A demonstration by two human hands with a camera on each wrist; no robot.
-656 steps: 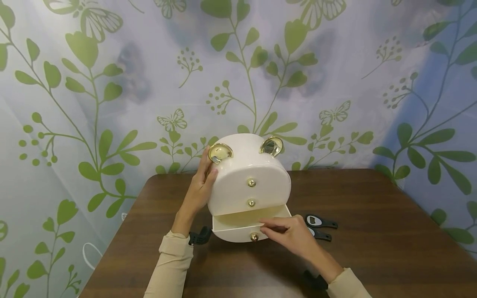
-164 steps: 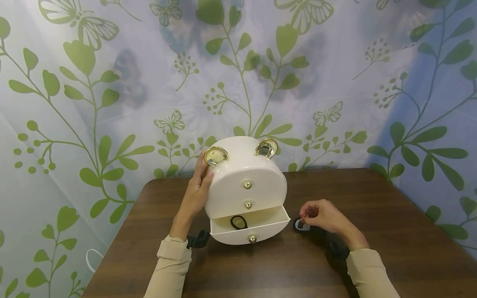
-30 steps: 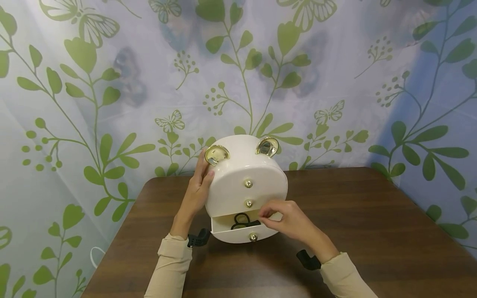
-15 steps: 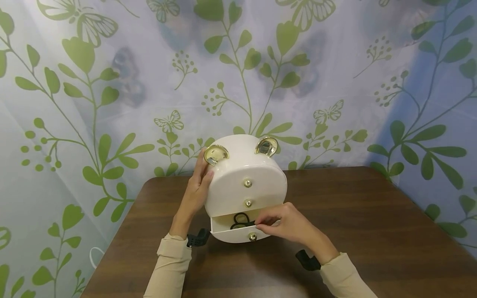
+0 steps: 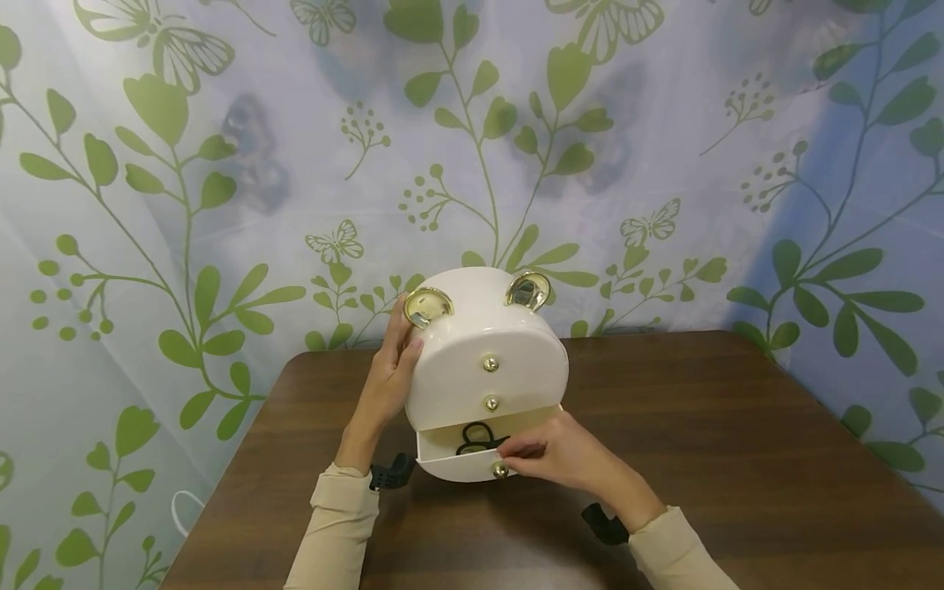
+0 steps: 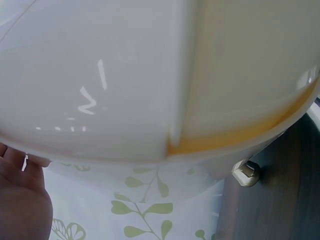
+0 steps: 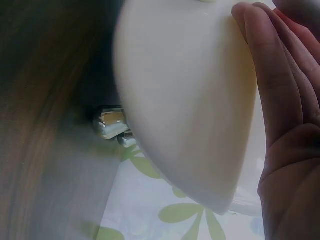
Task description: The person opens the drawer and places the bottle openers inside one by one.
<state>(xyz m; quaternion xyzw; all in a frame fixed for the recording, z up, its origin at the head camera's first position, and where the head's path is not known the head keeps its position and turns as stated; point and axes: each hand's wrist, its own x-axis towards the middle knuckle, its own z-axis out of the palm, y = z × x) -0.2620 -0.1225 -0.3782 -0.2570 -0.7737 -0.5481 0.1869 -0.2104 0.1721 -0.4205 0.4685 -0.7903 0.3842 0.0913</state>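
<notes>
In the head view a white storage box (image 5: 460,377) with gold ears stands on the table, tilted back. Its bottom drawer (image 5: 460,469) is pulled out. Black bottle openers (image 5: 475,434) lie inside, partly hidden by the drawer front and fingers. My left hand (image 5: 385,381) holds the box's left side below the ear, thumb towards the front; the left wrist view shows part of this hand (image 6: 22,200) at the box's edge. My right hand (image 5: 564,455) pinches the rim of the drawer front beside its gold knob (image 5: 500,470). In the right wrist view its fingers (image 7: 267,65) meet that rim.
The brown wooden table (image 5: 701,459) extends to both sides of the box. Behind it hangs a leaf-patterned cloth (image 5: 642,164). Gold feet (image 6: 246,173) under the box show in the wrist views. A thin white loop (image 5: 184,508) is at the table's left edge.
Bottle openers that lay on the table at right are now in the drawer. Over the last second my right hand has come down from above the drawer to its front rim. The left hand stays put.
</notes>
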